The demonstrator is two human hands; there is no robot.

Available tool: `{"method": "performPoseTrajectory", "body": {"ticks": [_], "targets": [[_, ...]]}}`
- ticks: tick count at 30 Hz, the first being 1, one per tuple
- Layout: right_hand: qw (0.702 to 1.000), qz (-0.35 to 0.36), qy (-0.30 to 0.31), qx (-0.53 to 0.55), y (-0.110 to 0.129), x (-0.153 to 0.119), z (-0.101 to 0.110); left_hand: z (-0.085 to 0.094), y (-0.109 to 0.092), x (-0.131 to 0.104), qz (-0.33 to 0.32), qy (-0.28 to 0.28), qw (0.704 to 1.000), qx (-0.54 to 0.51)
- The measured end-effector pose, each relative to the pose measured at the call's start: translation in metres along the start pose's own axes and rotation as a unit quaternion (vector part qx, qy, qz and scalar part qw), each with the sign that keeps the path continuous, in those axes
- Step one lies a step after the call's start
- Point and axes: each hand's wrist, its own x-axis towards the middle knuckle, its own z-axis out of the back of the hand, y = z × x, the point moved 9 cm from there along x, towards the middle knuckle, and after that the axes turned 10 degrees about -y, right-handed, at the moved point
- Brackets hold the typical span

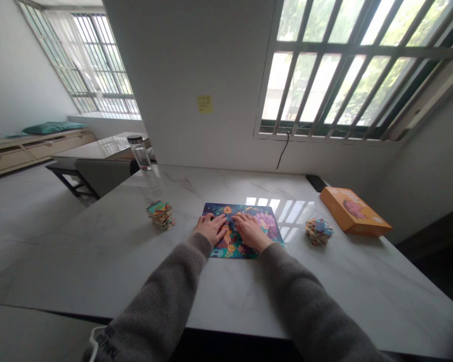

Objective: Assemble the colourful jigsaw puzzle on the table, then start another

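Note:
A colourful jigsaw puzzle (231,250) lies flat on the white marbled table (226,296), its pieces joined into a rectangle. My left hand (211,229) rests on the left part of the puzzle, fingers spread and holding nothing. On its middle and right part lies my right hand (250,231), palm down with the fingers stretched out. Both hands cover some of the picture. To the left is a stack of puzzle pieces (160,215), and to the right another pile of pieces (319,232); neither is touched by a hand.
An orange box (355,211) sits at the table's right side, with a black phone (315,183) behind it. A glass bottle (140,155) stands at the back left corner. A black cable (283,151) hangs down the wall below the barred window.

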Motion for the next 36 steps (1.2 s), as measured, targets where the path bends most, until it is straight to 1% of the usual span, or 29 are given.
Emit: {"method": "performPoseTrajectory", "body": {"ticks": [3,5,7,10,13,16,18,20,22,24,26,29,33,36], "targets": [[1.0,0.012,-0.011,0.026,0.01,-0.018,0.019,0.008,-0.007,0.001,-0.02,-0.012,1.0,0.004],[0.998,0.008,-0.021,0.054,0.013,-0.029,0.033,0.012,-0.017,0.002,-0.05,-0.029,0.998,-0.025],[0.996,-0.006,-0.04,0.077,0.01,-0.039,0.048,0.015,-0.028,0.001,-0.085,-0.042,0.993,-0.074],[0.99,-0.038,-0.096,0.096,-0.006,-0.051,0.077,0.013,-0.041,-0.001,-0.129,-0.05,0.981,-0.132],[0.979,-0.08,-0.174,0.075,-0.036,-0.065,0.115,0.008,-0.045,-0.003,-0.152,-0.05,0.973,-0.166],[0.959,-0.134,-0.251,0.003,-0.075,-0.089,0.155,0.007,-0.044,-0.004,-0.159,-0.05,0.967,-0.19],[0.934,-0.197,-0.292,-0.057,-0.107,-0.111,0.177,0.007,-0.045,-0.004,-0.16,-0.046,0.966,-0.199],[0.901,-0.271,-0.323,-0.1,-0.139,-0.136,0.193,0.008,-0.045,-0.003,-0.158,-0.039,0.966,-0.201],[0.887,-0.315,-0.317,-0.115,-0.163,-0.153,0.197,0.009,-0.046,-0.003,-0.152,-0.032,0.967,-0.199],[0.893,-0.328,-0.289,-0.109,-0.179,-0.161,0.193,0.01,-0.047,-0.003,-0.147,-0.03,0.968,-0.2],[0.903,-0.324,-0.264,-0.097,-0.187,-0.163,0.187,0.012,-0.048,-0.002,-0.143,-0.031,0.968,-0.201],[0.913,-0.308,-0.252,-0.087,-0.187,-0.162,0.183,0.013,-0.05,-0.002,-0.141,-0.027,0.969,-0.203],[0.918,-0.296,-0.243,-0.098,-0.182,-0.16,0.182,0.014,-0.052,-0.002,-0.14,-0.018,0.969,-0.205],[0.923,-0.292,-0.23,-0.102,-0.182,-0.161,0.18,0.014,-0.05,-0.002,-0.137,-0.019,0.968,-0.21]]}}
